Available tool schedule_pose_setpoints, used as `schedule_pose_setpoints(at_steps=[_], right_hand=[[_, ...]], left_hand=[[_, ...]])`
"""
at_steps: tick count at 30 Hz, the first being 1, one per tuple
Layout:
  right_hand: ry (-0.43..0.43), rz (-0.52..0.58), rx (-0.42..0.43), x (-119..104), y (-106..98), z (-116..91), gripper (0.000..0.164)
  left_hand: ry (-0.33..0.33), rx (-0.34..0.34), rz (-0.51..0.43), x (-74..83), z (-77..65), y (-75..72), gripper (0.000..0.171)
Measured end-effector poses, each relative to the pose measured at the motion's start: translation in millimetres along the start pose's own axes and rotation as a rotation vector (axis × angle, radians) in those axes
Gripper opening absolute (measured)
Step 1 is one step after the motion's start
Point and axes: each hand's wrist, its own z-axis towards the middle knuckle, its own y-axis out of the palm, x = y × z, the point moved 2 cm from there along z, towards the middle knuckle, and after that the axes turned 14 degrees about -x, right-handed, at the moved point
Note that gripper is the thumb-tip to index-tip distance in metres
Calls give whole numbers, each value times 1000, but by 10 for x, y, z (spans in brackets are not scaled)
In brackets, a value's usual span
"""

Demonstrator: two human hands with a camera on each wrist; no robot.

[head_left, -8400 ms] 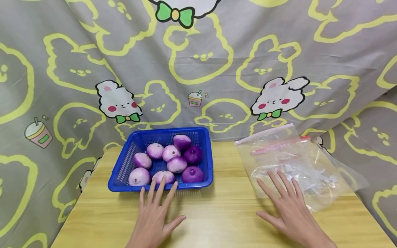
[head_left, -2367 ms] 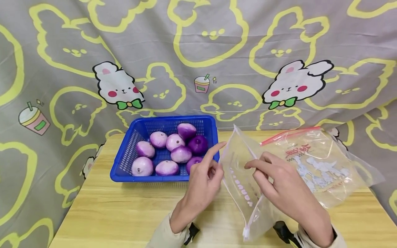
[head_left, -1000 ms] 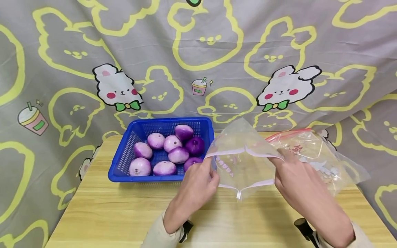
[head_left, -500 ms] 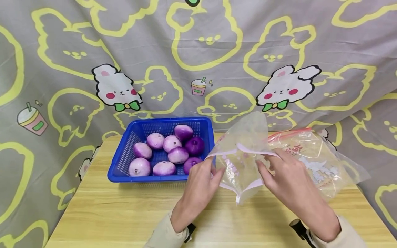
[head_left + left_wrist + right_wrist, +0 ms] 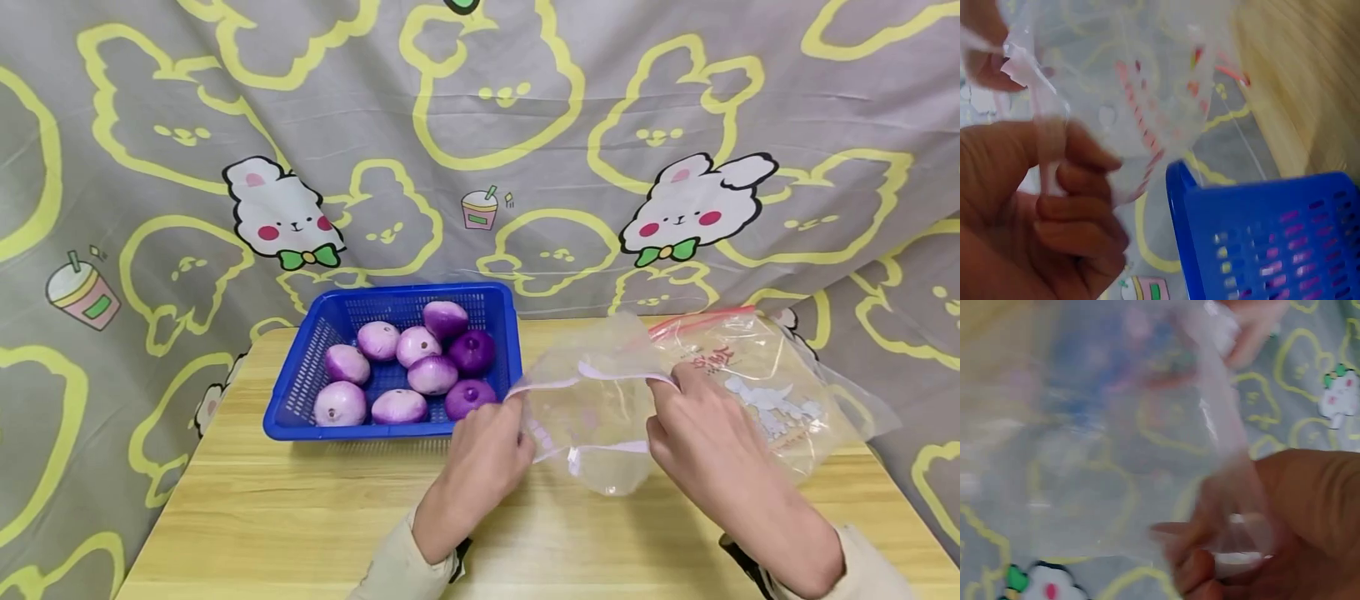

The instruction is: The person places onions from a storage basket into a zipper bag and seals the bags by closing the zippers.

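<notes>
A clear zip bag (image 5: 592,408) with a pale lilac zip edge and a white slider hangs between my two hands, its mouth spread wide. My left hand (image 5: 483,454) grips the left side of its mouth, fingers curled over the edge, as the left wrist view also shows. On the opposite side my right hand (image 5: 708,442) pinches the rim; the right wrist view is blurred, with film between thumb and fingers. Just left of my left hand stands a blue basket (image 5: 330,432) holding several purple onions (image 5: 398,407).
A second clear bag (image 5: 765,392) with a red zip edge and white print lies at the right of the wooden table (image 5: 300,525), partly behind my right hand. A patterned grey curtain (image 5: 540,167) hangs along the back.
Both hands came from flat near the table to holding the lilac-edged bag, lifted off the red-edged one. Its mouth was pulled open; over the last half second it spread wider and the bag's body swung lower.
</notes>
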Motion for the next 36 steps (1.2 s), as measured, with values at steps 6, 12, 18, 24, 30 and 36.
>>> schedule_pose_setpoints(at_steps=[6, 12, 18, 24, 30, 36], right_hand=[[-99, -75, -25, -27, -271, -51, 13], [-218, -9, -221, 41, -369, -64, 49], [-222, 51, -242, 90, -285, -51, 80], [-198, 108, -216, 195, -134, -178, 84], [-146, 129, -299, 218, -66, -344, 99], [-99, 173, -264, 200, -139, -293, 116]], left_hand=[[54, -117, -66, 39, -31, -11, 53], [99, -236, -140, -32, -35, -26, 62], [120, -378, -108, -12, -4, 105, 68], [234, -362, -81, 6, -19, 142, 66], [390, -328, -32, 26, -39, 138, 60], [357, -274, -38, -18, -11, 82, 48]])
